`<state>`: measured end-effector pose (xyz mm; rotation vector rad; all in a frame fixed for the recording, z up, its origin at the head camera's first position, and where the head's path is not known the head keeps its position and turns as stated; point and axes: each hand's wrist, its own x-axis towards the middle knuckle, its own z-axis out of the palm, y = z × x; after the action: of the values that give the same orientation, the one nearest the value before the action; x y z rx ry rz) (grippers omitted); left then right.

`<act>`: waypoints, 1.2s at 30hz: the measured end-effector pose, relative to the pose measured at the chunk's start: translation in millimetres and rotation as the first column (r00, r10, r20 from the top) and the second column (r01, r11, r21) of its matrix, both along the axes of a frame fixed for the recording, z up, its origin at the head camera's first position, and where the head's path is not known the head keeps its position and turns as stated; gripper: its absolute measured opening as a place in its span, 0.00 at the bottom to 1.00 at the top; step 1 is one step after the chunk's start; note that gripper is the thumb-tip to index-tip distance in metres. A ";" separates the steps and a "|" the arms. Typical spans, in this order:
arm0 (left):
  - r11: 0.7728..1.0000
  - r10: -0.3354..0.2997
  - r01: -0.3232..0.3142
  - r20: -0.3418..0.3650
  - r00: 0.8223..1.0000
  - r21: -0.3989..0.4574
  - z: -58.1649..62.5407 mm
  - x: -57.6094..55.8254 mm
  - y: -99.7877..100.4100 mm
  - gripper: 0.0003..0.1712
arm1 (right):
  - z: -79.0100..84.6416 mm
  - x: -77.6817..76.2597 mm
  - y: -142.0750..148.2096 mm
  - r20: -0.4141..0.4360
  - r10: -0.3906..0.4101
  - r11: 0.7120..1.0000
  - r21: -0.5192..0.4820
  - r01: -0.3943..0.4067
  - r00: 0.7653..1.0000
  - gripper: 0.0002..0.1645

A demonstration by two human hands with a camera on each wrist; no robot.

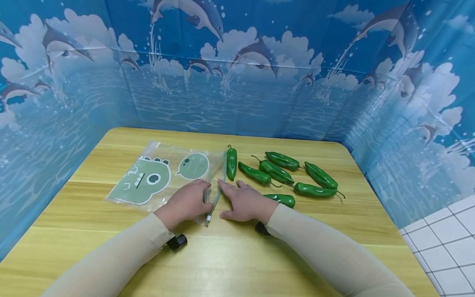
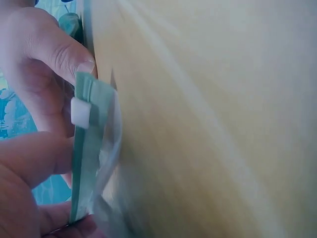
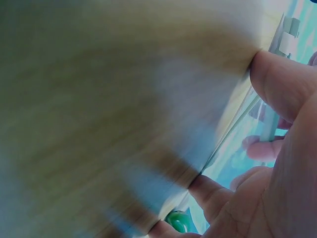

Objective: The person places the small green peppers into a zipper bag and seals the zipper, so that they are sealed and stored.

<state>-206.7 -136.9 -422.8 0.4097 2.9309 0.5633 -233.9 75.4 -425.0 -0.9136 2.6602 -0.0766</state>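
Note:
A clear zip bag [image 1: 142, 181] printed with a green cartoon monster lies flat on the table's left half, its green-edged mouth facing right. My left hand [image 1: 189, 201] pinches the near part of that mouth between thumb and fingers, lifting the edge a little. In the left wrist view a white slider [image 2: 80, 113] sits on the green zip strip [image 2: 89, 148] near its end. Just right of the mouth, my right hand [image 1: 246, 202] rests with fingers spread, fingertips on the tabletop and index finger right at the strip. Its grasp holds nothing.
Several green peppers [image 1: 276, 171] lie scattered on the right half of the wooden table [image 1: 222, 264]. One pepper [image 1: 231, 163] lies against the bag's far mouth corner; another [image 1: 282, 200] is partly hidden behind my right wrist. A dolphin-print curtain [image 1: 237, 103] surrounds the table's back and sides.

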 end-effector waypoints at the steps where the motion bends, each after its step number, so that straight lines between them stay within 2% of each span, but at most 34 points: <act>1: 1.000 0.008 -0.008 -0.005 1.000 0.003 0.1 0.3 0.1 0.41 | 0.0 0.0 -0.1 -0.002 0.001 1.000 0.000 -0.001 1.000 0.62; 18: 0.998 0.057 -0.057 -0.089 0.994 0.004 4.1 11.0 1.2 0.44 | 2.1 0.2 -1.1 -0.011 0.021 0.999 0.039 -0.021 1.000 0.55; 28: 0.999 0.049 -0.051 -0.170 0.984 -0.006 9.1 16.8 -0.1 0.45 | 3.4 0.6 -1.1 0.000 0.023 0.998 0.061 -0.023 1.000 0.52; 36: 0.993 0.114 -0.111 -0.204 0.972 0.028 12.3 16.9 -0.9 0.40 | 2.5 0.1 -1.2 0.007 0.023 0.997 0.067 -0.023 1.000 0.52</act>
<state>-189.8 -137.9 -410.5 0.3229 3.1662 0.5934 -233.8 74.2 -422.5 -0.9203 2.6287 0.0153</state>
